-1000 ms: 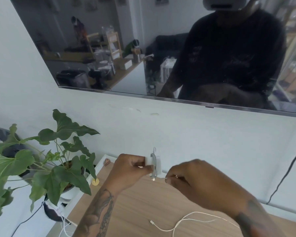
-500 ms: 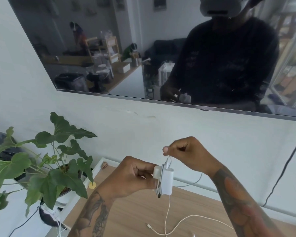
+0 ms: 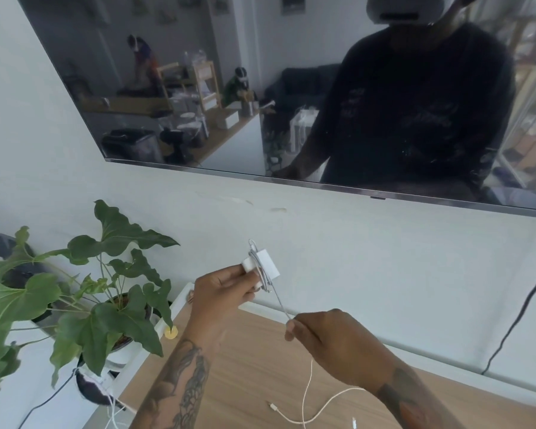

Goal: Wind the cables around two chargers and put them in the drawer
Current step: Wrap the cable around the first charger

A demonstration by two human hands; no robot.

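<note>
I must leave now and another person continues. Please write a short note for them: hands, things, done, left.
Left hand holds the white charger, raised above the wooden top.
Right hand pinches its cable, pulled taut.
Done: several turns are on the charger.
Left: wind the loose tail lying on the top, wind a second charger (not in view), put both in the drawer (not in view).

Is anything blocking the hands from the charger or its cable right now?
Nothing visible does. The left hand already grips the charger, and the right hand pinches its cable directly. No drawer is in view.
</note>
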